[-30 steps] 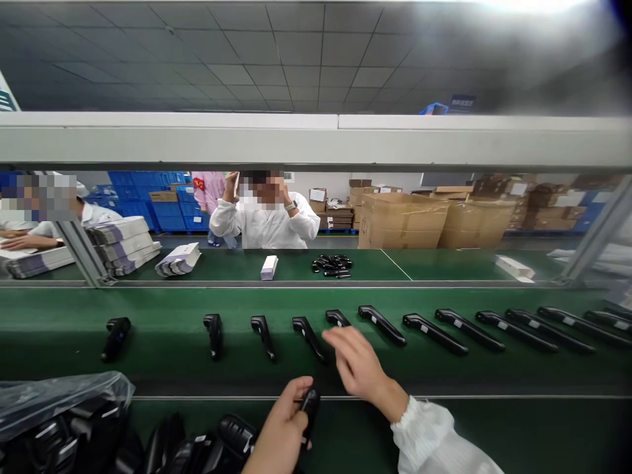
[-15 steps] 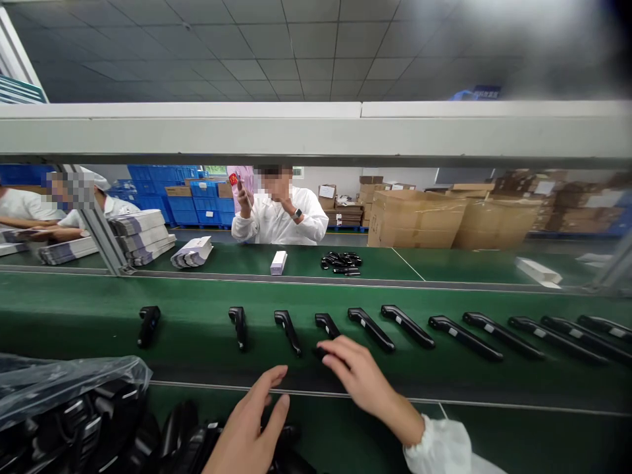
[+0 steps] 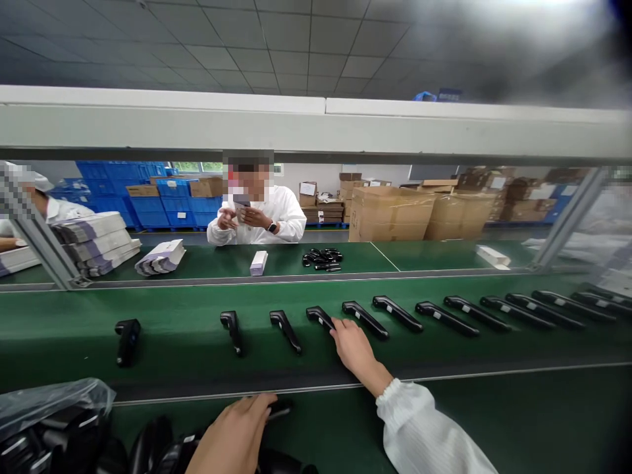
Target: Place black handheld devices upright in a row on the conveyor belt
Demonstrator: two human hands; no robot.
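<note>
My right hand (image 3: pixel 353 345) reaches over the green belt, fingers closed around the lower end of a black angled handheld device (image 3: pixel 316 316) with a small white label. Similar black devices lie on both sides of it, such as one to the left (image 3: pixel 285 331) and one to the right (image 3: pixel 365 320). Low in the view, my left hand (image 3: pixel 234 431) is curled over another dark device (image 3: pixel 280 409) on the near bench; its thumb is hidden. Beside that hand, several black devices (image 3: pixel 151 444) lie piled near clear plastic wrap (image 3: pixel 74 398).
A metal rail (image 3: pixel 207 282) separates the belt from the far bench, which bears paper stacks (image 3: pixel 160 257), a white box (image 3: pixel 259 263) and small black parts (image 3: pixel 322 258). A co-worker (image 3: pixel 281 214) in white sits opposite. An overhead beam (image 3: pixel 197 125) crosses the view.
My view has turned slightly right. My right hand has closed on the lower end of a belt device. My left hand has lowered and curled over a dark device. The co-worker's hands have come together.
</note>
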